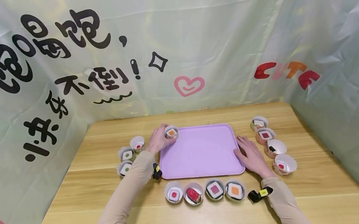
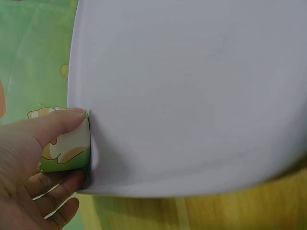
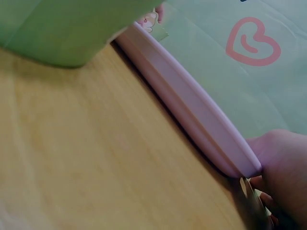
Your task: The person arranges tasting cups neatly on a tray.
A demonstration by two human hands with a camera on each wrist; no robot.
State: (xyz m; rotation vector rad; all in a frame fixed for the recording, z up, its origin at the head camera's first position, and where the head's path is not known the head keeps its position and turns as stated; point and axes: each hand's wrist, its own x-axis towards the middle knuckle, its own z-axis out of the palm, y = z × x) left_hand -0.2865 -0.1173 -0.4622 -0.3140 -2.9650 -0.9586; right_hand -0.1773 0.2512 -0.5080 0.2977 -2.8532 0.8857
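Note:
My left hand (image 1: 159,140) grips a small paper cup (image 1: 171,132) at the far left corner of the lilac tray (image 1: 201,152). Inside that cup is a white sushi piece with an orange centre. In the left wrist view the thumb and fingers lie round the cup's green wall (image 2: 72,160), printed with a cartoon animal. Whether its base touches the tray is hard to tell. Along the tray's right edge rests my right hand (image 1: 251,155), fingers extended, thumb at the rim. The right wrist view shows this hand (image 3: 285,163) by the tray's corner, its fingers partly hidden.
Paper cups with sushi pieces stand round the tray: a group (image 1: 126,154) on the left, a row (image 1: 193,193) in front, and a curved line (image 1: 276,148) on the right, close to my right hand. A printed curtain (image 1: 218,36) hangs behind the wooden table (image 1: 205,217).

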